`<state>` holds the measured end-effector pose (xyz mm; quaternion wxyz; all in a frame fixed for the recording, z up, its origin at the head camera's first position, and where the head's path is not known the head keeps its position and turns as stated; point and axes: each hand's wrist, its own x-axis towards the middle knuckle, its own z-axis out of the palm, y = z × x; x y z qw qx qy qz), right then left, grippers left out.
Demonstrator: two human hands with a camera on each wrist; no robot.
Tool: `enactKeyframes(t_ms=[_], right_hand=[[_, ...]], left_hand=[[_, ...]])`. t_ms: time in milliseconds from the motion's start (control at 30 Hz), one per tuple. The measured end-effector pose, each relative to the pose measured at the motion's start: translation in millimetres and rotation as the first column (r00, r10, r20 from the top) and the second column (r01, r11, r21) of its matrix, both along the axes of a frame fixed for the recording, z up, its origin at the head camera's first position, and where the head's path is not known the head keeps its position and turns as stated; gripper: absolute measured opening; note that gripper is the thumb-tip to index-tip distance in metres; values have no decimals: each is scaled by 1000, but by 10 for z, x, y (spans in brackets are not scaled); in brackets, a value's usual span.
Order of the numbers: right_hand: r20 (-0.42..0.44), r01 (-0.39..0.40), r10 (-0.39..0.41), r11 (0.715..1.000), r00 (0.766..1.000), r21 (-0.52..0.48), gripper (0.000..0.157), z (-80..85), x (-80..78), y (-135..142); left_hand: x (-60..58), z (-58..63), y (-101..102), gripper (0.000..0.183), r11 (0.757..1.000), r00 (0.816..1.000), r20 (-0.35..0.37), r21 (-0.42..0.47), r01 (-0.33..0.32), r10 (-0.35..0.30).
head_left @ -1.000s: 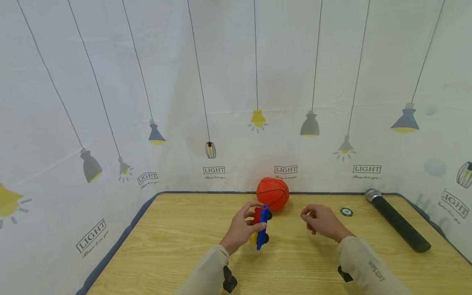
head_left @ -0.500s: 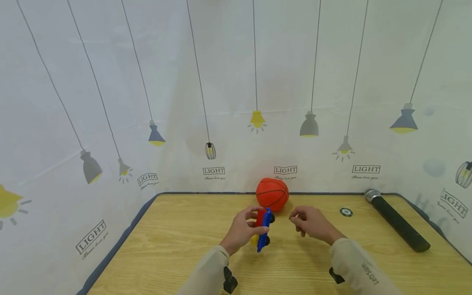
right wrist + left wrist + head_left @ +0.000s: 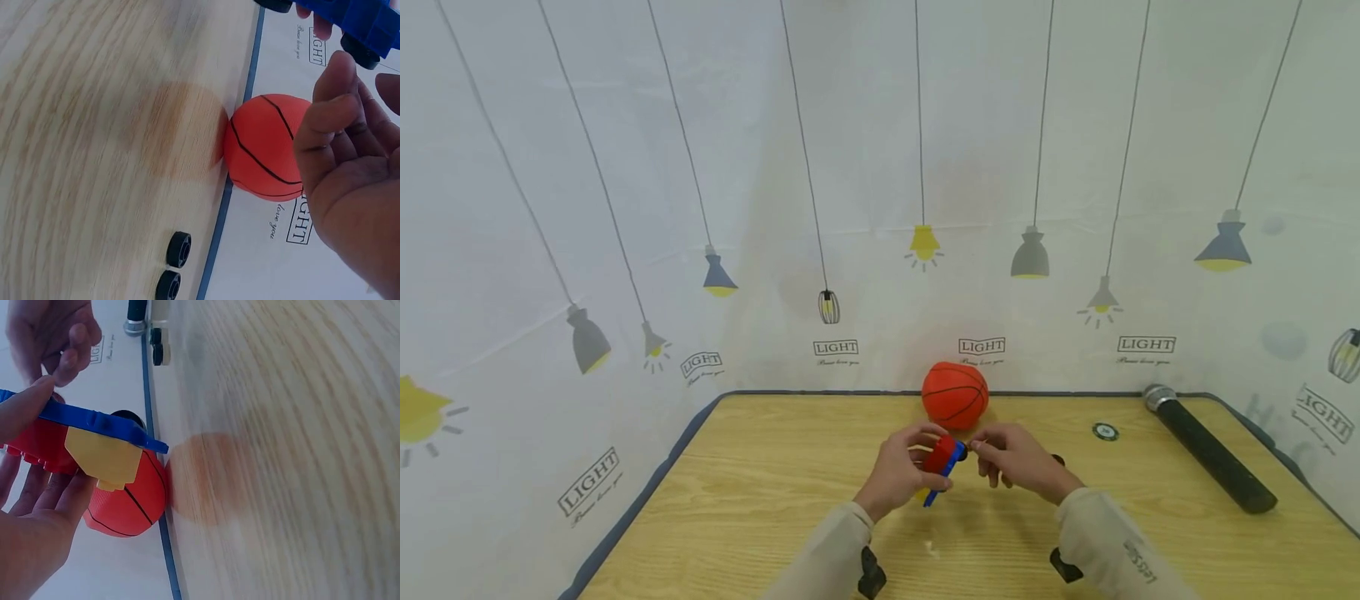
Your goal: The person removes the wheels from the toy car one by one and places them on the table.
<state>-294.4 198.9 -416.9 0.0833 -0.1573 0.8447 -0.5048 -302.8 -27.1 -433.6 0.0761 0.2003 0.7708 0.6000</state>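
My left hand [image 3: 898,468] grips a toy block car [image 3: 942,457], tilted above the table, thumb on its blue base and fingers round its red block. A yellow block [image 3: 103,454] sits at the other end of the base. Black wheels [image 3: 359,51] are fitted under the car. My right hand [image 3: 1017,457] has come up to the car with bent fingers, index tip right at one wheel. I cannot tell whether it pinches that wheel. Two loose black wheels [image 3: 179,249] stand on the table, mostly hidden behind my right hand in the head view.
A red toy basketball [image 3: 955,395] rests at the table's back edge, just beyond my hands. Farther right lie a poker chip [image 3: 1105,431] and a black microphone [image 3: 1210,450]. A white printed backdrop [image 3: 880,167] encloses the wooden table [image 3: 760,483].
My right hand has moved left, up to the car's wheel. In my left hand the car has turned, its upper end swinging right toward the right fingertips. The loose wheels have become partly hidden.
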Motion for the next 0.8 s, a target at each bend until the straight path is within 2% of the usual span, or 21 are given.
enactKeyframes(t_ms=[233, 433, 600, 800], right_hand=[[48, -20, 24, 997, 999, -73, 29, -30, 3, -59], [118, -37, 54, 989, 991, -143, 31, -46, 6, -74], [184, -55, 91, 980, 979, -191, 35, -38, -15, -73], [221, -92, 146, 966, 964, -240, 35, -24, -32, -88]], left_hand=[[15, -39, 28, 57, 1000, 1000, -24, 2, 18, -18], [33, -77, 44, 57, 1000, 998, -68, -20, 8, -9], [38, -95, 41, 56, 999, 989, -146, -41, 9, -15], [42, -103, 38, 56, 999, 962, -271, -32, 15, -23]])
